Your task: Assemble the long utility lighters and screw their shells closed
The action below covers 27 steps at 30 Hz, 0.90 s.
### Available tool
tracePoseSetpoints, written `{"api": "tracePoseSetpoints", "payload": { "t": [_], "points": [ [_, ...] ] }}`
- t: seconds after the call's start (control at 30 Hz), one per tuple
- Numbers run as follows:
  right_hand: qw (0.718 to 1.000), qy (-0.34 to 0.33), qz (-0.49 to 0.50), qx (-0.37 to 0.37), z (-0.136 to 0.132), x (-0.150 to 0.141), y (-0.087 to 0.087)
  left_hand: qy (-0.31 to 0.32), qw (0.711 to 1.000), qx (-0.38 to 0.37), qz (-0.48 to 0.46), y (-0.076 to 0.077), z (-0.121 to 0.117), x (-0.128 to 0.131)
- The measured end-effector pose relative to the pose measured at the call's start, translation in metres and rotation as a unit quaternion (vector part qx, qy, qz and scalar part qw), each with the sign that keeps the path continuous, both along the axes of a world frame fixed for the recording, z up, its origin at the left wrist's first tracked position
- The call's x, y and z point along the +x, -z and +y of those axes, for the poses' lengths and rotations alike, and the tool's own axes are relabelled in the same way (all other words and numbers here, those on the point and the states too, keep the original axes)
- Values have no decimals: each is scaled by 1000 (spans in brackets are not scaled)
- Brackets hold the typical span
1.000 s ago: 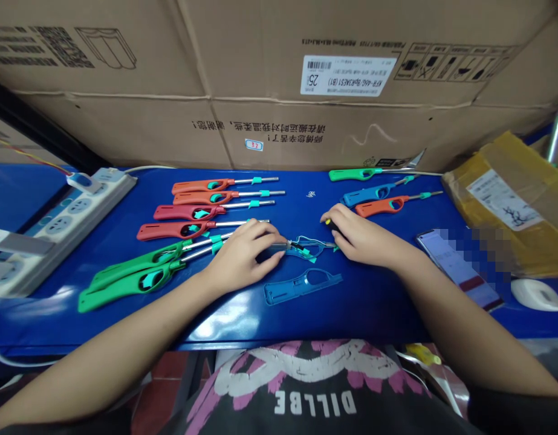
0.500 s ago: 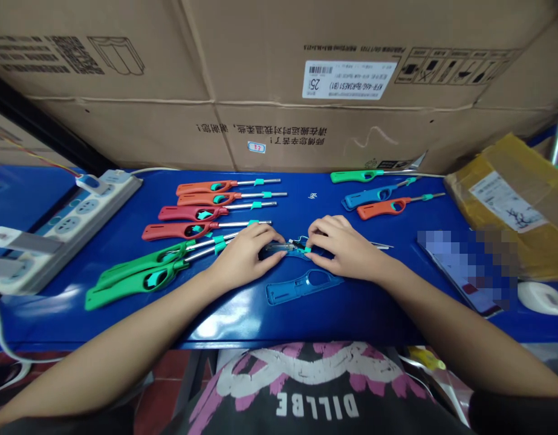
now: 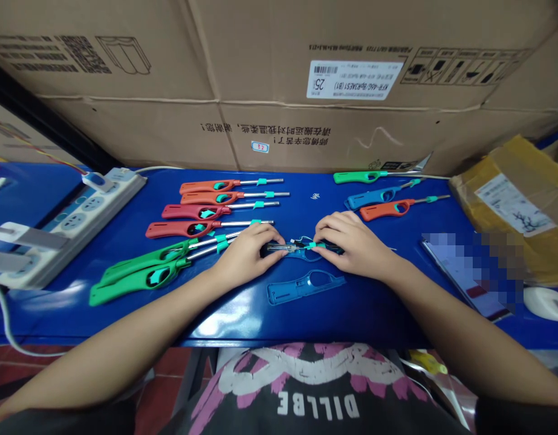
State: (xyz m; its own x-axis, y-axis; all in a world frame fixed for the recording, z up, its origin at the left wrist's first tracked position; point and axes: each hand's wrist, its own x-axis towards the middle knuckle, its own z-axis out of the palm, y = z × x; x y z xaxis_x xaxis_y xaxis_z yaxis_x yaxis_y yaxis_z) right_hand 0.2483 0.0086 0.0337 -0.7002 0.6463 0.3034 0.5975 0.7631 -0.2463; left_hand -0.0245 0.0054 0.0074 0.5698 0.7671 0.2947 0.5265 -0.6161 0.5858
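An opened blue gas lighter (image 3: 309, 255) lies in front of me with its inner parts exposed. My left hand (image 3: 245, 252) is closed on its clear fuel tank (image 3: 277, 246), thumb in front and fingers behind. The thumb and fingers of my right hand (image 3: 351, 244) pinch the lighter around its teal trigger piece (image 3: 318, 245) and dark inner parts; the fingers hide much of this. A thin pale wire (image 3: 301, 238) loops up between my hands. Just nearer to me, the loose other half of the blue shell (image 3: 301, 287) lies on the table, touched by neither hand.
At left lie several orange, red and green lighters (image 3: 147, 276). Another green lighter (image 3: 358, 177), a blue one and an orange one lie at back right. A power strip (image 3: 86, 211), phone (image 3: 464, 278), white mouse (image 3: 547, 303) and yellow-taped package (image 3: 514, 205) flank the blue table. A carton (image 3: 269, 133) stands behind.
My right hand has moved slightly right along the lighter, uncovering more of the teal piece and the blue handle loop. My left hand keeps its grip. The whole view has shifted a little.
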Motion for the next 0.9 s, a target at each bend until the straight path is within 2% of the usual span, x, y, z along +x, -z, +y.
{"api": "tracePoseSetpoints", "payload": {
  "t": [0.13,0.27,0.33,0.53,0.77,0.9],
  "points": [
    [996,88,10,3,3,1,4,7,1000,10,-5,3,1,-1],
    [995,96,-28,-4,5,3,5,23,999,25,-11,1,0,0],
    [997,82,-6,0,3,1,3,29,999,35,-13,-1,-1,0],
    [999,-38,12,0,-4,-7,0,44,996,81,-22,-6,-5,2],
    [998,-59,15,4,-5,-9,4,78,985,132,-76,-6,-5,3],
    [997,-76,7,-4,-6,-11,2,83,985,122,-89,-4,-4,3]
  ]
}}
